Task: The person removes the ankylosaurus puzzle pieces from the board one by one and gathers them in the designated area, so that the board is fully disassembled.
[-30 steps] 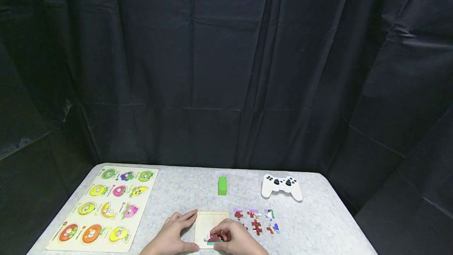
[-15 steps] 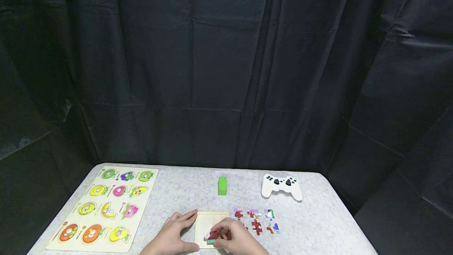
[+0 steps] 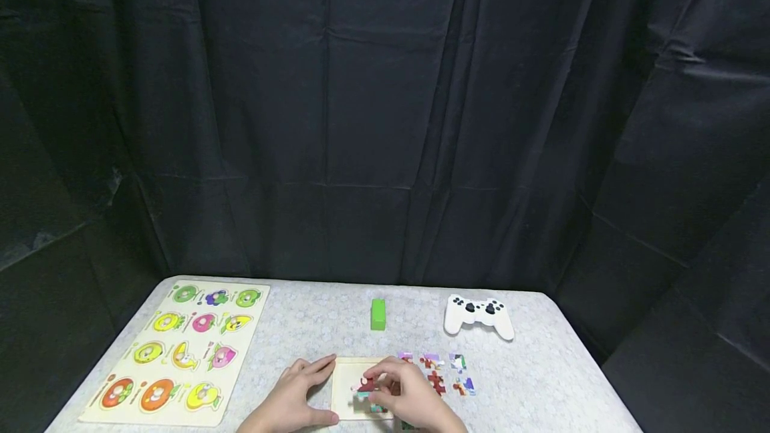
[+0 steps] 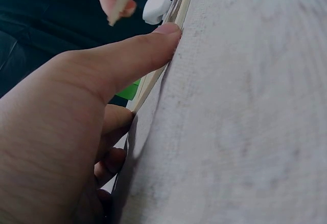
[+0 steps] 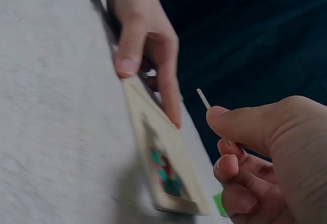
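My right hand [image 3: 404,389] pinches a red and teal jigsaw piece [image 3: 365,386] between thumb and fingers, above the shallow wooden puzzle tray [image 3: 344,389]. Seen edge-on in the right wrist view, the jigsaw piece [image 5: 203,98] stands clear of the tray [image 5: 148,101]. A teal and dark jigsaw piece [image 3: 377,409] lies in the tray's lower right part, partly behind my right hand. My left hand [image 3: 295,396] rests at the tray's left side, its thumb at the near corner and forefinger at the far one, both fairly straight.
Several loose jigsaw pieces [image 3: 436,383] lie right of the tray, some behind my right hand. A green block [image 3: 377,315] and a white game controller [image 3: 478,316] stand farther back. A fruit puzzle board [image 3: 198,339] covers the table's left side. Dark curtains [image 3: 373,119] surround the table.
My right hand has lifted the jigsaw piece from low in the tray and moved slightly up and right, uncovering another piece there. My left hand stays in place.
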{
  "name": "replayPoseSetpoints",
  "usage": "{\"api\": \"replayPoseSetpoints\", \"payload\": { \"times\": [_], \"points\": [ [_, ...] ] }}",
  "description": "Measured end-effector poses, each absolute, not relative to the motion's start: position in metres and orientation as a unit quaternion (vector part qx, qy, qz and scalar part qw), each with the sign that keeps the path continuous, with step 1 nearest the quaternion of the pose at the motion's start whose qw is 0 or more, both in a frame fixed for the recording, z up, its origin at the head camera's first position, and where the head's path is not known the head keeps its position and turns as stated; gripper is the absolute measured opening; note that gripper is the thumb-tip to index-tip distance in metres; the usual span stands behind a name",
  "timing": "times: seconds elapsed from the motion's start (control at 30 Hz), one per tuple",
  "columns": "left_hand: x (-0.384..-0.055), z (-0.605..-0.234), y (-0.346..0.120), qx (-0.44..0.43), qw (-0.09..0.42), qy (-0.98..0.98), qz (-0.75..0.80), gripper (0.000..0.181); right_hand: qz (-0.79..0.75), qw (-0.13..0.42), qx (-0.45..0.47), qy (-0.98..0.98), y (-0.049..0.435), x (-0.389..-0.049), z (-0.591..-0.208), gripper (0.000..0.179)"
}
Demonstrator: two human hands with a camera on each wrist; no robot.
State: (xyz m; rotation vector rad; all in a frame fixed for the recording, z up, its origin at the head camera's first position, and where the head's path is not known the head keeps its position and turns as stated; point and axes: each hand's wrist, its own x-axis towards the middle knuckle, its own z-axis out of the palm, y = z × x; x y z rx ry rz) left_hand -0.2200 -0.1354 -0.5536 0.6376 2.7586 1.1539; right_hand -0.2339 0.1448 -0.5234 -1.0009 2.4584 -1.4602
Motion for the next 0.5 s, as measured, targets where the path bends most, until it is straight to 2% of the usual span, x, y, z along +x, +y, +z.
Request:
{"api": "replayPoseSetpoints", "payload": {
  "times": [0.5],
  "points": [
    [-0.22, -0.557, -0.136, 0.204, 0.047, 0.899, 0.384, 0.098, -0.448, -0.098, -0.297, 0.837, 0.224, -0.23, -0.507, 0.023]
  ]
}}
